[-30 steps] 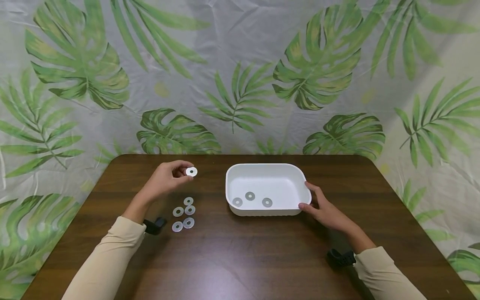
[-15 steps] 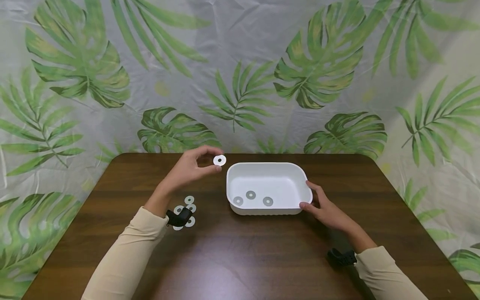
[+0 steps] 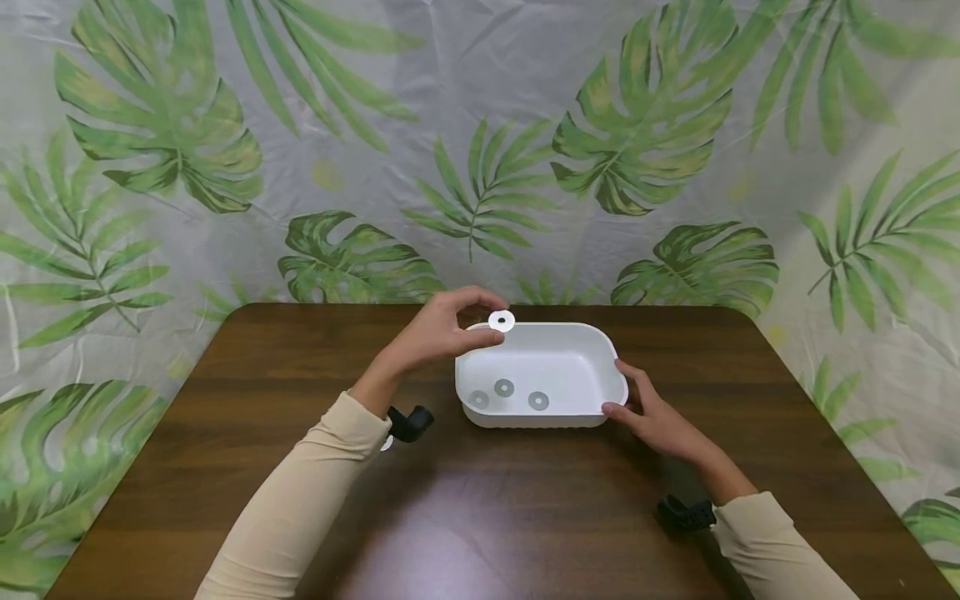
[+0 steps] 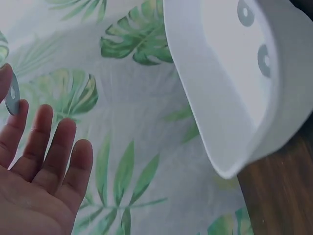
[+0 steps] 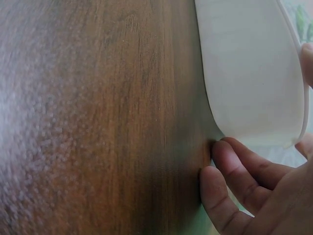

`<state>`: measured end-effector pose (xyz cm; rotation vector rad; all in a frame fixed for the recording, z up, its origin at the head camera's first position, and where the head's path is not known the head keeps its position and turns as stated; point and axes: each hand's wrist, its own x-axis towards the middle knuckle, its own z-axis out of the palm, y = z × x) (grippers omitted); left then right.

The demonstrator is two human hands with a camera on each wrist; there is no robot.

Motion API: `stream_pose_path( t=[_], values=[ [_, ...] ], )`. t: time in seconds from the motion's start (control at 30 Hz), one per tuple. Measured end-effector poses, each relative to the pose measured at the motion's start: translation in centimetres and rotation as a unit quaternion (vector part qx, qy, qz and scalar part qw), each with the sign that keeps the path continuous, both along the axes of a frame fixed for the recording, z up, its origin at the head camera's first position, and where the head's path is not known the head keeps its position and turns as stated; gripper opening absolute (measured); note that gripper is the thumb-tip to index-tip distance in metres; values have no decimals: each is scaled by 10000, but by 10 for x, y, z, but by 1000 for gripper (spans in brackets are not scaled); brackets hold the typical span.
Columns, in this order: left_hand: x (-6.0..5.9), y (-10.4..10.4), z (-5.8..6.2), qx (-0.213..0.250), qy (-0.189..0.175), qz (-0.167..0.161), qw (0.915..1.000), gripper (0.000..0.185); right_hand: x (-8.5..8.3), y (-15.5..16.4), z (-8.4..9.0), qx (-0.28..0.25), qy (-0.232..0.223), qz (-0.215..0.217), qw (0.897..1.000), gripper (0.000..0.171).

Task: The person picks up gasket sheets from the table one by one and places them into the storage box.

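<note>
Head, left hand: you pinch a washer, overlapping the tub's far rim.
Head, right hand: you grip the tub's right end; three washers inside.
Left wrist, washer: your other fingers spread.
Right wrist, tub: fingertips near corner.

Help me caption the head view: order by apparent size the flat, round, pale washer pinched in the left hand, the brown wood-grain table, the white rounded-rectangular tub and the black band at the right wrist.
1. Table
2. Tub
3. Black band
4. Held washer
</note>
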<state>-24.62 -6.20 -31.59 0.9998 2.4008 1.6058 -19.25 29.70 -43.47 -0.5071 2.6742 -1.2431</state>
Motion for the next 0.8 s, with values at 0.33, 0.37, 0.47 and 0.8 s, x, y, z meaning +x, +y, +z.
stream_pose_path(
  t=[0.33, 0.37, 0.47, 0.8],
  values=[
    [-15, 39, -25, -122, -371, -344, 9986, 36, 1, -1, 0, -50, -13, -16, 10000, 81],
    [-16, 42, -28, -130, -445, -315, 9984, 36, 1, -1, 0, -34, -32, -11, 10000, 81],
    [-19, 50, -34, -245, -531, -235, 9980, 36, 1, 0, 0, -25, -88, -22, 10000, 81],
    [-26, 69, -46, -575, -495, -21, 9971, 37, -1, -1, 0, -184, 37, 58, 9998, 80]
  ],
)
